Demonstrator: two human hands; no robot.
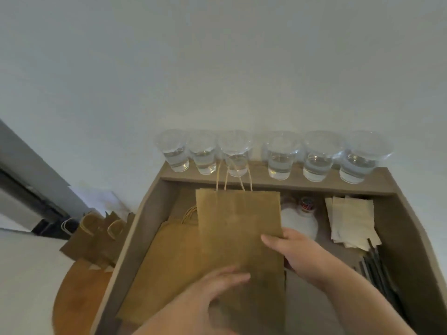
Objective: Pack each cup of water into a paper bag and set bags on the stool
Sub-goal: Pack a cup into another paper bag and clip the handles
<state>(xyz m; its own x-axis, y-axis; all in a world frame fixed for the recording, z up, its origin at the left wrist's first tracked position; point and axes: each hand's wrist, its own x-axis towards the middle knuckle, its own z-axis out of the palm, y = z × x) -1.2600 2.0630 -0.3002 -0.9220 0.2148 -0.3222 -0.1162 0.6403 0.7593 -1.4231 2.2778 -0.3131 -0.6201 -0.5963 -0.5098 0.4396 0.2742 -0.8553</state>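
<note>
Step in hand, by my reading: opening a fresh paper bag, still folded flat, held upright at centre frame above the stack of flat bags in the grey tray. Right hand pinches the bag's right edge, thumb on the front face, fingers behind. Left hand lies across the lower front, blurred; thumb hidden, so cannot tell if it grips or only presses. Bag: matte brown kraft, creased, twisted paper-cord handles pointing up. Six clear flared cups, part-filled with water, stand in a row on the ledge at the tray's far edge. Filled-out bags stand on the round orange-brown stool, lower left. Next move likely needs the sides pulled apart and the base squared before a cup goes in upright; thin plastic may flex and spill.
</note>
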